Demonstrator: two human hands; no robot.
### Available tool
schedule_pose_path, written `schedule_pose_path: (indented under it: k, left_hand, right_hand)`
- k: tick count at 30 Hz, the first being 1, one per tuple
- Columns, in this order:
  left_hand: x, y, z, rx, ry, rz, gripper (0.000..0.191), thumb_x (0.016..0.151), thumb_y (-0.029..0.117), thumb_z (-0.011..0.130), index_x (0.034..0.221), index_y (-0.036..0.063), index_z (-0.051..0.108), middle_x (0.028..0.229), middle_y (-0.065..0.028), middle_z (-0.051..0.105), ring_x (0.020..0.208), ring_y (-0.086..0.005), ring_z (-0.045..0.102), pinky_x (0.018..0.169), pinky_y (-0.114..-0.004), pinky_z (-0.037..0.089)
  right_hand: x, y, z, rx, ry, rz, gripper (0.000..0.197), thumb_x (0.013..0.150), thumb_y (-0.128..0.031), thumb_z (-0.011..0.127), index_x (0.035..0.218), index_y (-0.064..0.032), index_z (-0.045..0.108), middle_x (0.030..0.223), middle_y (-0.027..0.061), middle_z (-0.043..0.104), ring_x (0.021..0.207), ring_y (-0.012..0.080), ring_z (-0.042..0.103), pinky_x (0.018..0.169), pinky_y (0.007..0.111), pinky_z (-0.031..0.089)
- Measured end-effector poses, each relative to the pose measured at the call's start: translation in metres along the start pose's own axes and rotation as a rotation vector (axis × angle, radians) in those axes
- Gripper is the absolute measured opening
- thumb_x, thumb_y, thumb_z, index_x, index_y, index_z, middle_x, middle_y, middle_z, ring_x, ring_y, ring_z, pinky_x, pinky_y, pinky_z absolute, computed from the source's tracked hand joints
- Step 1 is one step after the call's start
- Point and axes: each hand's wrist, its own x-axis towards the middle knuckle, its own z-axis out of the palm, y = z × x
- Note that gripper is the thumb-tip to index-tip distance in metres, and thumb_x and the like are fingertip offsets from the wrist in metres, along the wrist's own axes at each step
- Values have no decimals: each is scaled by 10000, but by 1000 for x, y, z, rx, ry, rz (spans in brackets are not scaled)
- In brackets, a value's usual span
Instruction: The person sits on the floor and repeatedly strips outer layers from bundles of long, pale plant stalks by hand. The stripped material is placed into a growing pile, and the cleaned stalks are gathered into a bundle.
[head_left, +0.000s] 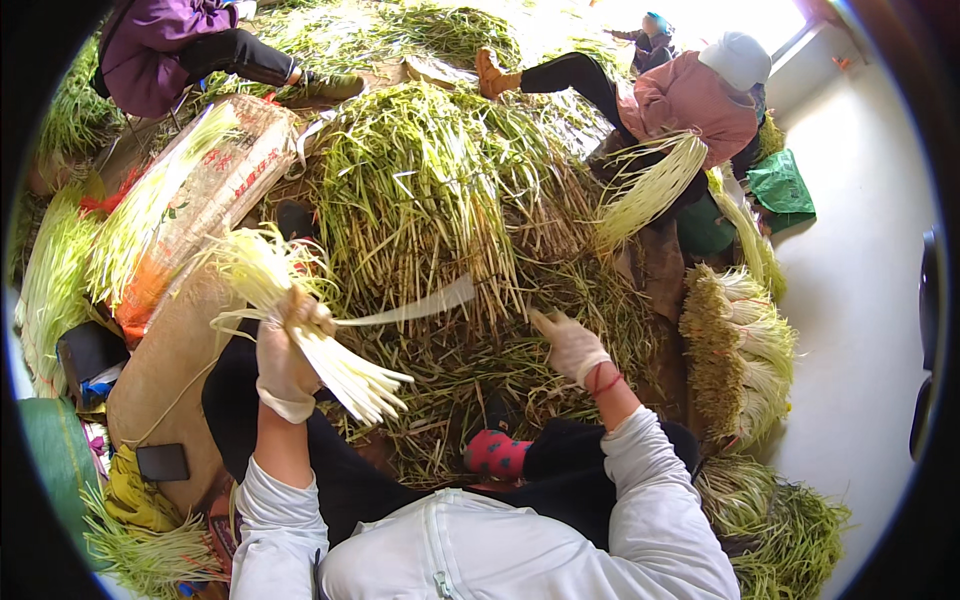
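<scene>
My left hand (289, 352), in a pale glove, grips a bunch of pale leafy stalks (349, 367). The cut white ends point down and right, and yellow-green leaf tips fan out above the fist. A blurred pale strip (420, 304) stretches from this fist toward the right. My right hand (574, 345), also gloved and with a red cord at the wrist, reaches to the lower edge of a large heap of green stalks (420, 195). Its fingertips are close to the stalk ends; whether they pinch one is unclear.
Tied bundles (739, 352) are stacked at right beside a white wall (847, 300). A printed woven sack (240, 165) lies at left, bearing pale stalks. A phone (163, 463) rests at lower left. Seated people in purple (150, 60) and pink (682, 112) are ahead. Leaf scraps (442, 390) cover the floor.
</scene>
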Motion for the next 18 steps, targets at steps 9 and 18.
schedule_pose_path:
  k: [9, 18]
  left_hand:
    - [2, -14, 0, 57, 38, -126, 156, 913, 232, 628, 883, 92, 567, 689, -8, 530, 731, -185, 582, 658, -317, 505]
    - [1, -31, 12, 38, -21, -158, 266, 838, 176, 727, 1042, 85, 583, 887, -38, 631, 854, -238, 637, 739, -345, 543]
  right_hand:
    - [17, -183, -4, 539, 232, -601, 195, 898, -159, 599, 1036, -27, 637, 833, 177, 659, 734, 344, 651, 638, 412, 524]
    - [28, -162, -4, 564, 332, -731, 152, 885, -123, 603, 1005, -40, 646, 803, 163, 660, 708, 332, 657, 626, 392, 533]
